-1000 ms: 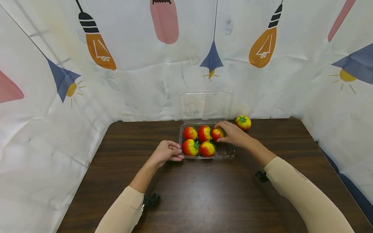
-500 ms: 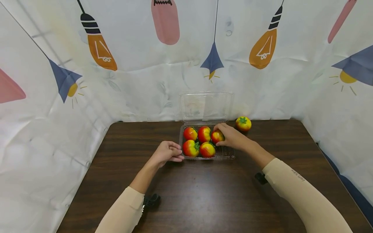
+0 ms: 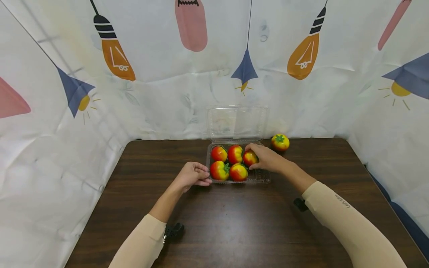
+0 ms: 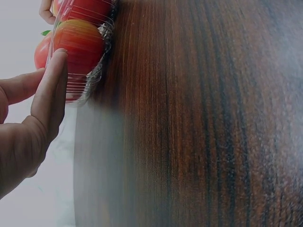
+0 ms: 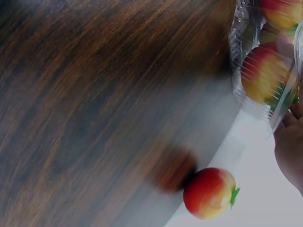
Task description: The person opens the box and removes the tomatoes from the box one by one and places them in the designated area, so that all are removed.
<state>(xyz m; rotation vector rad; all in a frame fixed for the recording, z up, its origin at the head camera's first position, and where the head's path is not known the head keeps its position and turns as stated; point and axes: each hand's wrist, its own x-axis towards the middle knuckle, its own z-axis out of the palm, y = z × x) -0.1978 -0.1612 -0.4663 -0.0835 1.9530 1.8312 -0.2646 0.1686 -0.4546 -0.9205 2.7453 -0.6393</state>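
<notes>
Red-and-yellow tomatoes with green tops fill most of a clear plastic clamshell container (image 3: 262, 176) near the table's far edge. My right hand (image 3: 267, 158) reaches in from the right, its thumb and fingers curled round a tomato (image 3: 250, 158) in the back right of the container. At the front left corner, my left hand (image 3: 191, 176) pinches the container's rim. In the left wrist view, a finger of the left hand (image 4: 40, 101) lies along the clear side wall, with a tomato (image 4: 80, 45) behind it. The right wrist view shows only part of the right hand (image 5: 291, 146).
The container's clear lid (image 3: 237, 122) stands raised at the back, against the patterned cloth (image 3: 167, 93). One loose tomato (image 3: 280, 142) sits right of the container, close to the far edge of the dark wooden table (image 3: 228, 223).
My right hand has shifted slightly left and down with its tomato, which sits a little lower in the container. The left hand has stayed at the corner.
</notes>
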